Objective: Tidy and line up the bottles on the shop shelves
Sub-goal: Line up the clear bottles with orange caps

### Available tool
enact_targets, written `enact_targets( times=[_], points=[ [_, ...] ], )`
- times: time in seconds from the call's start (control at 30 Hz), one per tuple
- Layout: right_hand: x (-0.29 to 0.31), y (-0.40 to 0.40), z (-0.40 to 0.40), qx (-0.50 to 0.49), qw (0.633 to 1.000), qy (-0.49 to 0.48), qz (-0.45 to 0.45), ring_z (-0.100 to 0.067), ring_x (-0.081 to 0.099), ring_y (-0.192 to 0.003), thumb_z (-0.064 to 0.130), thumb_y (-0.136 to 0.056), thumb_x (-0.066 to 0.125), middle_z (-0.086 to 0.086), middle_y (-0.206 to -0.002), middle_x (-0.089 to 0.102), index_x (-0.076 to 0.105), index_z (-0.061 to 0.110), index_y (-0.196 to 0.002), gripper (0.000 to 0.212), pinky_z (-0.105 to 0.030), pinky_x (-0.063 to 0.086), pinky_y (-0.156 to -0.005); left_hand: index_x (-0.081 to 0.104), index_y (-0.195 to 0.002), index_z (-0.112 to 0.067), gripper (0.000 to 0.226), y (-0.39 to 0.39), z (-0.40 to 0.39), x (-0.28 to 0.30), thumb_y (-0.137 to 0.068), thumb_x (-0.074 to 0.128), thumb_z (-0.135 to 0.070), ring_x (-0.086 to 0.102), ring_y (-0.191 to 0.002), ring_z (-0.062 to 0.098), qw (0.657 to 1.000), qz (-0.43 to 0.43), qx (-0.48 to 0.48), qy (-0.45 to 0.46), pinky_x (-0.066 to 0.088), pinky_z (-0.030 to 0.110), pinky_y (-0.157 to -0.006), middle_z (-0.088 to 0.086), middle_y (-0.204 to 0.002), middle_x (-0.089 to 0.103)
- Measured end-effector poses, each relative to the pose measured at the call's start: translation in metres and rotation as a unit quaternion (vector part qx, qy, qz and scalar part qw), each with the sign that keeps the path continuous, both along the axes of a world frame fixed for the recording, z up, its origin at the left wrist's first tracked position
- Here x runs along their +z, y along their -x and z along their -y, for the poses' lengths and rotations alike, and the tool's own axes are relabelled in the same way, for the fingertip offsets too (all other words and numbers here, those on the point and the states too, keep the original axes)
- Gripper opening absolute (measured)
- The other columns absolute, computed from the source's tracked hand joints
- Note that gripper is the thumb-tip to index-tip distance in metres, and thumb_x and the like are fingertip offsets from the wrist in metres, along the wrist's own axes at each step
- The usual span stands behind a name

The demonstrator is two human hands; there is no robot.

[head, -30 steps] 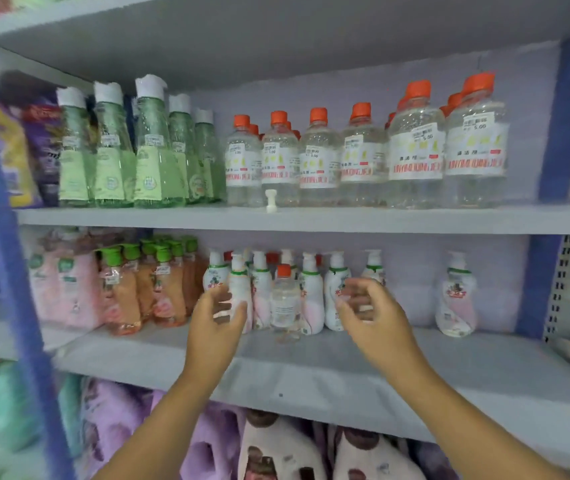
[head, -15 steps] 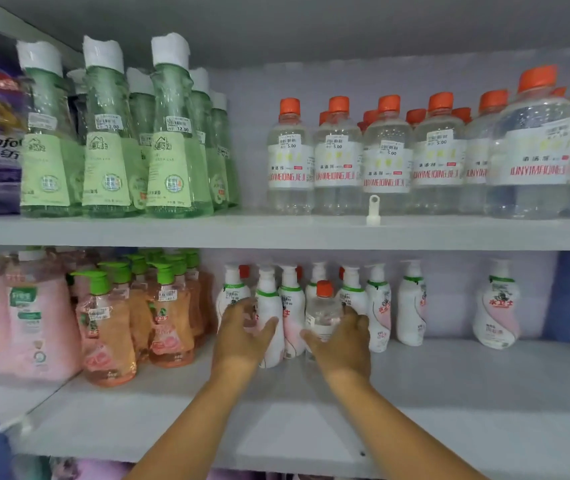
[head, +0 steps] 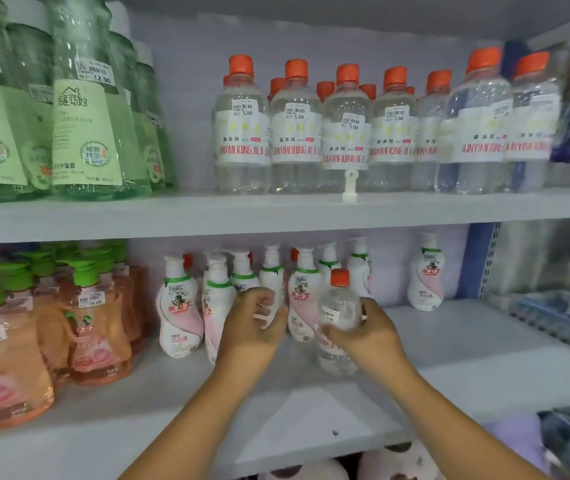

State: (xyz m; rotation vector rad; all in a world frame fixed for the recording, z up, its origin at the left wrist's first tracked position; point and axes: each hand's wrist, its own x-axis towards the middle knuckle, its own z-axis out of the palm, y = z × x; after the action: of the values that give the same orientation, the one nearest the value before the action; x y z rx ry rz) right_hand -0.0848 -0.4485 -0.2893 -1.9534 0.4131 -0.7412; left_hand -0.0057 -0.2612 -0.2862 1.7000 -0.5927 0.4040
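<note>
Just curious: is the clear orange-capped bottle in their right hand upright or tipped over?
Upright. The clear bottle has its orange cap on top, held in the right hand.

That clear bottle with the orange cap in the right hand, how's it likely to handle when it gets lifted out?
The clear orange-capped bottle looks full, so probably fairly heavy for its size. Its thin clear plastic may flex under the right hand. Tall and narrow among the white pump bottles, it could tip or knock one over if pushed.

Clear bottles [head: 295, 133], upper middle: "JUNYIMEIQING", price tags "5.00"; green bottle [head: 94, 109], upper left: tag "12.00".
</note>
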Motion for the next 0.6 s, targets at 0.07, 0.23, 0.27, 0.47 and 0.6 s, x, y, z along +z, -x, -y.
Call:
enact_targets(
  times=[0.07, 0.23, 0.27, 0.47, 0.6],
  points=[
    [0.000, 0.011, 0.025, -0.018, 1.000, -0.007, 0.018, 0.010, 0.066, -0.070, 0.023, -0.068, 0.089, 0.015, -0.078, 0.072, 0.060, 0.030, -0.092, 0.038, -0.011, 0.046, -0.055, 0.056, -0.098, -0.037, 0.031, -0.006, 0.015, 0.003, -0.089, 0.077, -0.017, 0.065, -0.098, 0.020, 0.999, -0.027, -0.008, -0.020, 0.056, 0.035, -0.086, -0.005, -0.110, 0.065],
    [-0.004, 0.031, 0.082, -0.059, 0.995, -0.036, 0.072, 0.001, 0.063, -0.047, 0.009, -0.076, 0.082, 0.008, -0.063, 0.069, 0.059, 0.016, -0.091, 0.028, -0.011, 0.040, -0.036, 0.056, -0.131, -0.022, 0.051, -0.025, 0.056, 0.001, -0.086, 0.078, -0.034, 0.063, -0.117, 0.020, 0.994, -0.051, -0.011, -0.092, 0.053, 0.041, -0.100, -0.003, -0.126, 0.066],
    [-0.004, 0.032, 0.093, -0.065, 0.995, -0.026, 0.070, -0.003, 0.064, -0.050, 0.011, -0.077, 0.081, 0.004, -0.067, 0.070, 0.060, 0.016, -0.090, 0.025, -0.013, 0.042, -0.039, 0.051, -0.140, -0.022, 0.063, -0.027, 0.065, 0.001, -0.085, 0.079, -0.037, 0.059, -0.123, 0.020, 0.994, -0.043, -0.003, -0.102, 0.050, 0.040, -0.103, -0.002, -0.134, 0.061],
    [0.003, 0.034, 0.128, -0.083, 0.993, 0.077, 0.027, -0.023, 0.062, -0.090, 0.013, -0.082, 0.081, -0.008, -0.107, 0.061, 0.059, 0.008, -0.120, 0.044, -0.045, 0.053, -0.072, 0.037, -0.150, -0.020, 0.084, -0.029, 0.113, -0.001, -0.083, 0.078, -0.047, 0.058, -0.119, 0.024, 0.983, -0.063, 0.129, -0.112, 0.036, 0.024, -0.087, 0.007, -0.140, 0.047],
    [0.006, 0.026, 0.102, -0.068, 0.956, 0.202, 0.204, -0.004, 0.053, -0.108, 0.022, -0.088, 0.075, 0.005, -0.121, 0.049, 0.052, 0.017, -0.134, 0.052, -0.014, 0.045, -0.088, 0.052, -0.122, -0.031, 0.046, -0.020, 0.105, -0.001, -0.084, 0.078, -0.032, 0.063, -0.101, 0.016, 0.993, -0.027, 0.098, -0.066, 0.044, 0.024, -0.080, -0.003, -0.114, 0.060]
  ],
)
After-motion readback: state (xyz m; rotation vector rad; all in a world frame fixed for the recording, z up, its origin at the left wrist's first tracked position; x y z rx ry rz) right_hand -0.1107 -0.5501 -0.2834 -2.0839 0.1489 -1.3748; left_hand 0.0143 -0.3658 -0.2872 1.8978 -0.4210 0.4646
